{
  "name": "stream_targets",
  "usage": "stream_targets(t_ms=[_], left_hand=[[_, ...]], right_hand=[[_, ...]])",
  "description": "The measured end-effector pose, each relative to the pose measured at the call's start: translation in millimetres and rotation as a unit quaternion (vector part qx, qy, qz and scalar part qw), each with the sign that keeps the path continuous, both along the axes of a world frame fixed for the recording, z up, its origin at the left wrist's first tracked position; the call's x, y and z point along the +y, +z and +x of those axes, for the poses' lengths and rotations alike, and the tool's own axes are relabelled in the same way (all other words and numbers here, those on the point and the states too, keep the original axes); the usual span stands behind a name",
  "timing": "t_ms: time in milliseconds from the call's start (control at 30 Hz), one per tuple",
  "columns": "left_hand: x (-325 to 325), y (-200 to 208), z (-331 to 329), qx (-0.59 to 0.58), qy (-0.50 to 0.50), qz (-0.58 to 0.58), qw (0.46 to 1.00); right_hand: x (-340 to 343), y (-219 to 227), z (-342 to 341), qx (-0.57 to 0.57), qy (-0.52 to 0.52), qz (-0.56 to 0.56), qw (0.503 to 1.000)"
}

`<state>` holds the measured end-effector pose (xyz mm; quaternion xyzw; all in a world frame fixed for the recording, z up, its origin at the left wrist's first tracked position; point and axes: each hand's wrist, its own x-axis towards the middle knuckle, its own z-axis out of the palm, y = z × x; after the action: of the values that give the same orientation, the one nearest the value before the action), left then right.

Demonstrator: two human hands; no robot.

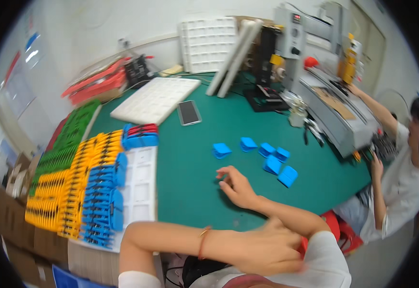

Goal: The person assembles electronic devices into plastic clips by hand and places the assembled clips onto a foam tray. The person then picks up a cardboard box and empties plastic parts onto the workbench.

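Six blue clips [271, 164]: loose on the green bench [190, 192], scattered in a short arc just beyond the right hand. All are apart from it, and none is held.
Nearest clip: the leftmost one [221, 150] sits above the fingertips. The lowest one [287, 176] lies off to the hand's right.
Right hand [236, 185]: empty, fingers spread and loosely curled, low over the bench. The forearm comes in from the lower right.
Left hand [267, 249]: crossed over toward the person's right and close to the body. It is blurred, so I cannot tell whether it is closed or holds anything. A thin bracelet [202, 242] shows on the wrist.
Doing it well: as a judgement, take one clip at a time, pinching its sides between thumb and forefinger, and uncross the arms first so the reach is not cramped.
Sorted stock: rows of yellow and blue clips [94, 192] stand packed beside a white tray [140, 192] at the left, with green clips [70, 139] behind.
Further out: a phone [188, 113] lies face up, and a co-worker [396, 187] sits at a grey machine [334, 115].
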<state>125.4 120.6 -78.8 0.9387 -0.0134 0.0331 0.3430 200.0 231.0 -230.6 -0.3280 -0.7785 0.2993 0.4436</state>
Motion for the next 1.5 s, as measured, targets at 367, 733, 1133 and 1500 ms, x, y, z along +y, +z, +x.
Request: stream_targets(t_ms=[367,733,1133,1500], left_hand=[[49.5,-65.8,-23.4,-0.095,0.298,0.33,0.891],[81.8,-126.2,-53.8,-0.213,0.513,-0.178,0.813],[91.6,-130.4,-70.7,-0.286,0.546,-0.35,0.705],[102.2,-134.4,-85.9,-0.273,0.539,-0.434,0.668]], right_hand=[[-6.7,67.1,108.3,-0.244,0.007,0.235,0.941],[21.7,39.3,102.1,-0.276,-0.008,0.245,0.929],[28.2,2.6,46.9,-0.191,0.15,0.341,0.908],[37.5,-13.5,31.0,-0.108,0.16,0.256,0.947]])
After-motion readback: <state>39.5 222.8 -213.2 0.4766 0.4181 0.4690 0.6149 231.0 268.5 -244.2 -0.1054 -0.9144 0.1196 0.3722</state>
